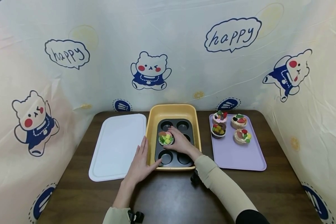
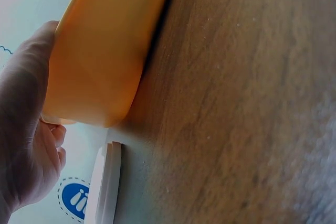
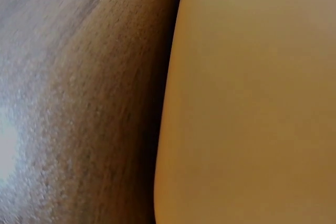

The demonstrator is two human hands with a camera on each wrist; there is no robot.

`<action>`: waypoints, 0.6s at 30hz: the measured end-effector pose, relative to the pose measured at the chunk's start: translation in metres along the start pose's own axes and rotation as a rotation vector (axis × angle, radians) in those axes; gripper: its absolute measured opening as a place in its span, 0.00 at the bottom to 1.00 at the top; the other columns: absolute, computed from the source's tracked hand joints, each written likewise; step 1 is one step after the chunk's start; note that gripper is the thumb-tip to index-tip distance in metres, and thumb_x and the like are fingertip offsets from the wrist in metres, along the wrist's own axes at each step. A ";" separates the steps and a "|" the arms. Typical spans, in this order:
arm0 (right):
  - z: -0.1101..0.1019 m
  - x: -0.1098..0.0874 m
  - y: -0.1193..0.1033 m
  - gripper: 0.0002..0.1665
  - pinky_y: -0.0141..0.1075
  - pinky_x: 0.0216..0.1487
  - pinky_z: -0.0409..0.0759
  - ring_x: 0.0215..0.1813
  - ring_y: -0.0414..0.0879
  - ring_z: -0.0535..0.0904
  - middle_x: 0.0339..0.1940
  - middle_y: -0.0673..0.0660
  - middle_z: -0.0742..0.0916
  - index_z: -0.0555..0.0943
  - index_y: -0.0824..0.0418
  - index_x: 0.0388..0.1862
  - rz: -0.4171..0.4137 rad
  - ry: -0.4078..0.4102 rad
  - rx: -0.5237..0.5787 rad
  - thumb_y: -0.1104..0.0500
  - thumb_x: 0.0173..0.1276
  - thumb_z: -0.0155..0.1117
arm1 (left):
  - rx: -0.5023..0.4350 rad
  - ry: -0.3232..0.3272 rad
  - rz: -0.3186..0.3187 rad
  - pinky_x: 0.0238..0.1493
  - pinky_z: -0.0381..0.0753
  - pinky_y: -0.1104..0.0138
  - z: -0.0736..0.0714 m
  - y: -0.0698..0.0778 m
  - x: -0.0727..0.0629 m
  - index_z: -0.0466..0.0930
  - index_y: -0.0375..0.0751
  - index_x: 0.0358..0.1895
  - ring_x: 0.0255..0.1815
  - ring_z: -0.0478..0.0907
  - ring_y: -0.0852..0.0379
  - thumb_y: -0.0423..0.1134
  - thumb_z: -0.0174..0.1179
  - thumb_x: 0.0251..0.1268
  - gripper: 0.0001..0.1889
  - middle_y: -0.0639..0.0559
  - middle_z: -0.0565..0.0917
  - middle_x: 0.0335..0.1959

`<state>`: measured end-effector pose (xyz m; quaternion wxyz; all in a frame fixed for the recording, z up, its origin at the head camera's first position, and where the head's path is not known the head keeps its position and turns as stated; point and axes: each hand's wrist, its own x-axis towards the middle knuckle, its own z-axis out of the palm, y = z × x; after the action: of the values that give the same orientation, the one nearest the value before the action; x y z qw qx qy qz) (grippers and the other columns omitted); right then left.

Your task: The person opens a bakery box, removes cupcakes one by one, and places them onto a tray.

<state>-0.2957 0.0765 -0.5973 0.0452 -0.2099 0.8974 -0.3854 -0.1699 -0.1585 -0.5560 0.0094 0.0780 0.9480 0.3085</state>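
Observation:
A dark six-cup muffin pan [image 1: 175,123] lies inside a yellow tray [image 1: 173,106] in the head view. My right hand [image 1: 181,143] reaches over the pan and grips a toy cupcake [image 1: 165,138] by its sides, at the middle cup of the left column. The cupcake has green, yellow and brown toppings. At the tray's front left corner, my left hand [image 1: 141,161] touches the rim, fingers straight along the left side and thumb over the front. In the left wrist view the thumb lies against the tray's outer wall [image 2: 100,51]. The right wrist view shows only tray wall [image 3: 247,103] and table.
To the left lies a white tray [image 1: 117,146], close beside the yellow one. A purple tray [image 1: 238,158] on the right bears several cupcakes [image 1: 242,137] toward its far end. The brown table [image 1: 173,196] is backed by a printed curtain [image 1: 184,62].

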 end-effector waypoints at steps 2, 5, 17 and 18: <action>-0.001 -0.001 -0.002 0.48 0.59 0.86 0.71 0.88 0.60 0.68 0.87 0.61 0.73 0.78 0.57 0.76 -0.028 0.009 0.012 0.42 0.62 0.86 | 0.004 0.007 0.007 0.93 0.50 0.40 0.000 0.000 0.000 0.39 0.42 0.93 0.94 0.49 0.34 0.70 0.67 0.68 0.64 0.47 0.39 0.96; -0.006 -0.006 -0.011 0.43 0.56 0.80 0.78 0.78 0.56 0.79 0.79 0.60 0.81 0.80 0.56 0.73 -0.074 0.010 0.045 0.47 0.61 0.86 | 0.007 0.010 0.011 0.93 0.49 0.41 0.001 -0.001 0.000 0.39 0.42 0.93 0.94 0.49 0.35 0.72 0.66 0.68 0.64 0.47 0.39 0.96; -0.027 -0.018 -0.044 0.42 0.54 0.75 0.83 0.67 0.55 0.84 0.68 0.61 0.86 0.76 0.60 0.74 -0.089 0.096 0.089 0.64 0.63 0.85 | 0.008 -0.002 0.002 0.94 0.48 0.42 0.000 0.001 -0.001 0.39 0.43 0.93 0.94 0.47 0.36 0.72 0.65 0.68 0.64 0.51 0.37 0.96; -0.027 -0.017 -0.044 0.42 0.54 0.76 0.82 0.68 0.56 0.84 0.68 0.61 0.86 0.76 0.60 0.74 -0.097 0.104 0.091 0.64 0.63 0.85 | 0.008 -0.002 0.002 0.94 0.48 0.42 0.000 0.002 -0.002 0.39 0.43 0.93 0.94 0.47 0.36 0.73 0.65 0.67 0.64 0.52 0.37 0.96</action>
<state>-0.2716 0.0752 -0.5488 -0.0105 -0.2304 0.8689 -0.4380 -0.1681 -0.1574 -0.5553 0.0097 0.0792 0.9491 0.3047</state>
